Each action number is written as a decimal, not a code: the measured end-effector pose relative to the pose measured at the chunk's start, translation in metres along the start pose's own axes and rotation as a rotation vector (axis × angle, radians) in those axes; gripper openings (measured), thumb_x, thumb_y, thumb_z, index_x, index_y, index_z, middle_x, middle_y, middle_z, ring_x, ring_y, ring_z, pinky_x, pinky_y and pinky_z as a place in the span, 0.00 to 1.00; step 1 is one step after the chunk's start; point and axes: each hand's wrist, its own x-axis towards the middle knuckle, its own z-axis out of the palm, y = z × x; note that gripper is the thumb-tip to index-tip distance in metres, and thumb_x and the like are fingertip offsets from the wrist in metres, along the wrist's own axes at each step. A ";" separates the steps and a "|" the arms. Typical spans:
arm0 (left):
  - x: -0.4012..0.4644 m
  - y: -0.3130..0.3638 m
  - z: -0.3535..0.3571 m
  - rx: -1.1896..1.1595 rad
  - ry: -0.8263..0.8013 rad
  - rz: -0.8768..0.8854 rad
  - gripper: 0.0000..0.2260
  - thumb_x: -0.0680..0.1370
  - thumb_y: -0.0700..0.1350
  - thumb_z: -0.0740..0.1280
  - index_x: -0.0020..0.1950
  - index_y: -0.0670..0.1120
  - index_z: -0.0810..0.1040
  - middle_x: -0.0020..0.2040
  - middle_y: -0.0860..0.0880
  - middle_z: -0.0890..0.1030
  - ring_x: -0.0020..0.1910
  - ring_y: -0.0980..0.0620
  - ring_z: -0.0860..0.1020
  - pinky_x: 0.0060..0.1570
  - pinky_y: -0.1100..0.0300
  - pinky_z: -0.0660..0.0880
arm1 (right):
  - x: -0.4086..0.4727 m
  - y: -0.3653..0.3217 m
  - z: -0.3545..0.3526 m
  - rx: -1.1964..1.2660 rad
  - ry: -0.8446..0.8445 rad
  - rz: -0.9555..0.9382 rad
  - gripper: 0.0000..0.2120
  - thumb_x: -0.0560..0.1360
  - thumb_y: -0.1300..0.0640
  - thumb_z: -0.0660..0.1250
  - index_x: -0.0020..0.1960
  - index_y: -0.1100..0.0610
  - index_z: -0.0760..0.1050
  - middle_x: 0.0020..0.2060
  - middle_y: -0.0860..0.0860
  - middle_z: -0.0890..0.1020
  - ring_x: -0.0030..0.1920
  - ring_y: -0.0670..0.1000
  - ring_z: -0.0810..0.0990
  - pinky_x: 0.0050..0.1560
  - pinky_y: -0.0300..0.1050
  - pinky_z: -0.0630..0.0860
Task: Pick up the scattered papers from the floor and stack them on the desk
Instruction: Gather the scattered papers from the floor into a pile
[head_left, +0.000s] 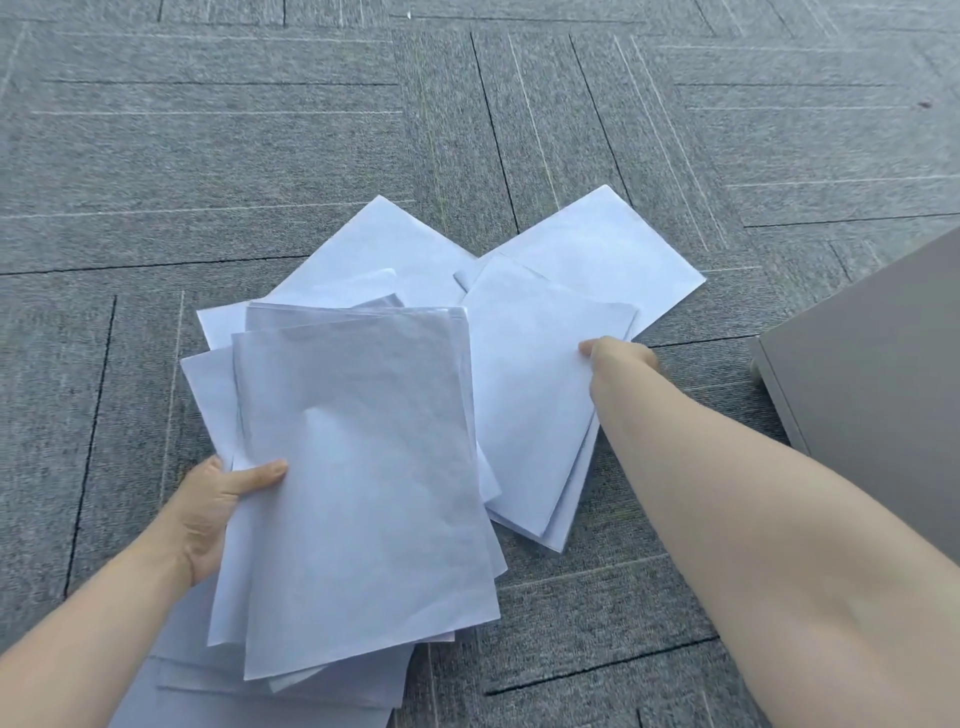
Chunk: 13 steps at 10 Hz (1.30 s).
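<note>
My left hand (218, 512) grips a loose stack of white papers (363, 467) by its left edge, thumb on top, holding it above the floor. My right hand (621, 358) pinches the right edge of a few white sheets (530, 395) that are partly lifted off the carpet. More white sheets lie flat on the floor behind, one at the upper left (374, 249) and one at the upper right (613, 254). Further sheets (260, 696) lie under the held stack near the bottom edge. The desk top is not in view.
Grey carpet tiles (208, 156) with thin dark and light lines cover the whole floor. A grey cabinet or desk pedestal (872, 353) stands at the right edge, close to my right forearm.
</note>
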 end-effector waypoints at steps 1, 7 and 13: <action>-0.001 -0.001 0.001 0.032 0.008 0.000 0.21 0.67 0.37 0.68 0.60 0.38 0.78 0.45 0.42 0.85 0.39 0.44 0.84 0.40 0.45 0.81 | 0.036 0.006 0.006 -0.680 0.076 -0.116 0.34 0.76 0.52 0.64 0.78 0.48 0.53 0.75 0.38 0.62 0.69 0.42 0.72 0.50 0.28 0.76; -0.001 -0.005 0.000 0.025 0.058 0.001 0.13 0.69 0.35 0.69 0.53 0.40 0.81 0.46 0.40 0.85 0.40 0.42 0.84 0.39 0.46 0.81 | 0.023 0.011 0.007 0.029 0.403 -0.429 0.07 0.72 0.64 0.60 0.38 0.55 0.66 0.34 0.49 0.72 0.36 0.56 0.70 0.34 0.40 0.67; -0.003 -0.020 -0.035 0.145 0.287 0.085 0.17 0.70 0.34 0.71 0.58 0.39 0.78 0.53 0.37 0.82 0.50 0.36 0.81 0.54 0.34 0.74 | -0.025 -0.003 -0.047 0.157 0.344 -0.932 0.06 0.72 0.56 0.62 0.38 0.50 0.75 0.32 0.44 0.79 0.34 0.49 0.76 0.39 0.50 0.76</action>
